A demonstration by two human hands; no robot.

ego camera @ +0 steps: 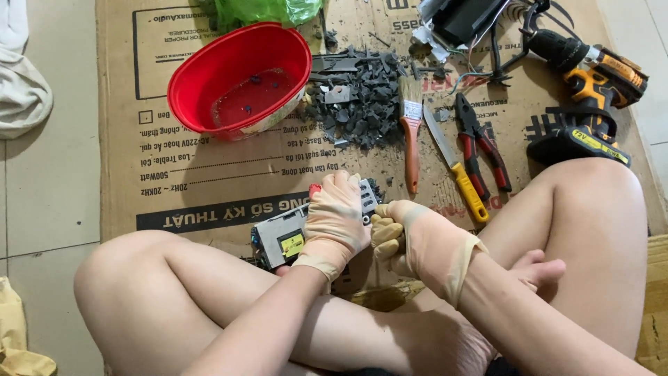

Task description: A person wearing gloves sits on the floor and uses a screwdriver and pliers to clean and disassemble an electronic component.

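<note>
Cloth: a pale bundle (19, 83) lies on the tiled floor at the far left edge.
Basin: a red plastic basin (209, 66) sits on the flattened cardboard sheet (139, 188), a few small dark bits inside it.
Circuit board: a grey metal-cased board (280, 239) with a yellow label rests over the crossed legs, just in front of the cardboard's near edge.
Left hand: the gloved left hand (335, 224) is clamped over the right end of the circuit board, fingers curled around it.
Debris: a heap of dark grey broken pieces (362, 101) lies beyond the hands, right of the basin.
Right hand: the gloved right hand (410, 240) is closed in a fist, touching the left hand; what it grips is hidden.
Tools: a paintbrush (411, 132), a yellow-handled knife (456, 163) and red-handled pliers (483, 146) lie side by side.
Drill: a yellow-and-black cordless drill (591, 90) lies at the far right, above the knee.
</note>
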